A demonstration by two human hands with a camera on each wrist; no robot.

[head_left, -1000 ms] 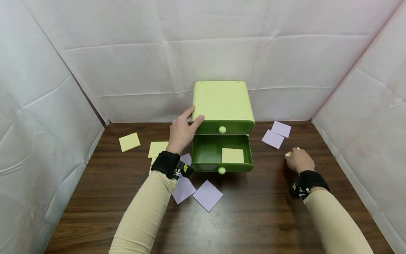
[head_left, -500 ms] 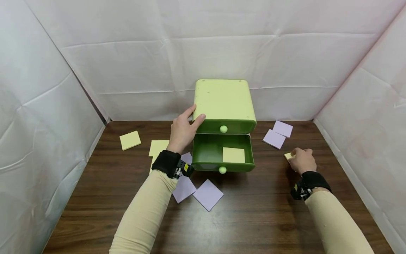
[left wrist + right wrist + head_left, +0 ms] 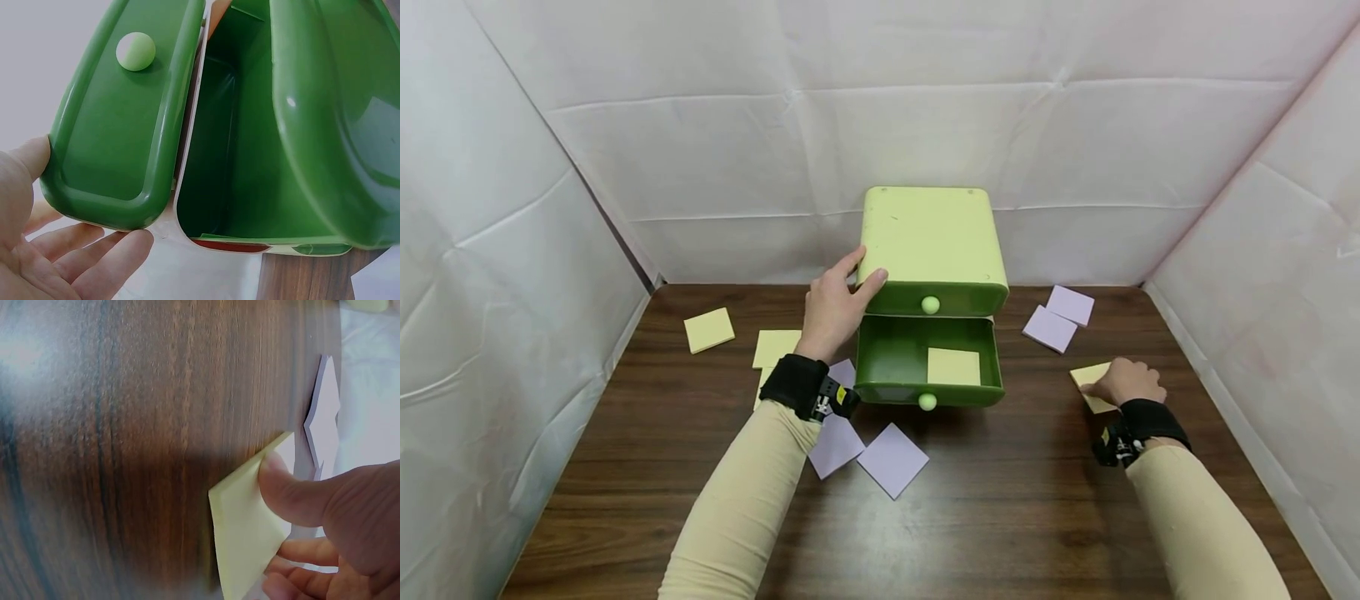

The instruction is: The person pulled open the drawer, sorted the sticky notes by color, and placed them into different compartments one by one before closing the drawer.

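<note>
Near the right edge of the tabletop [image 3: 1000, 517], the right hand [image 3: 1126, 382] has a yellow sticky-note pad [image 3: 1092, 385] pinched: the wrist view shows the thumb [image 3: 294, 497] pressed flat on its upper face while the other fingers curl underneath, so the pad is tilted up off the wood rather than lying flat. That grip from both faces suits a thin pad, which offers little edge to catch otherwise.

Toward the back edge, at the middle, stands a green two-drawer box [image 3: 931, 250]. Its upper drawer [image 3: 932, 302] is closed and its lower drawer [image 3: 925, 360] is pulled out toward the person, open at the top, with one yellow pad [image 3: 953, 367] already lying inside, toward its right side. The left hand [image 3: 833, 307] rests against the box's upper left front corner, thumb on the pale lid edge and fingers straight along the side wall; it grips nothing, and this flat contact looks meant to steady the light box while the drawer is out. The left wrist view confirms relaxed, spread fingers [image 3: 75, 262] beside the drawer front.

Two purple pads [image 3: 1058, 318] lie just beyond the right hand, toward the back right corner. More yellow pads [image 3: 709, 330] sit near the left edge, and purple ones [image 3: 891, 460] lie in front of the open drawer, partly under the left forearm.
</note>
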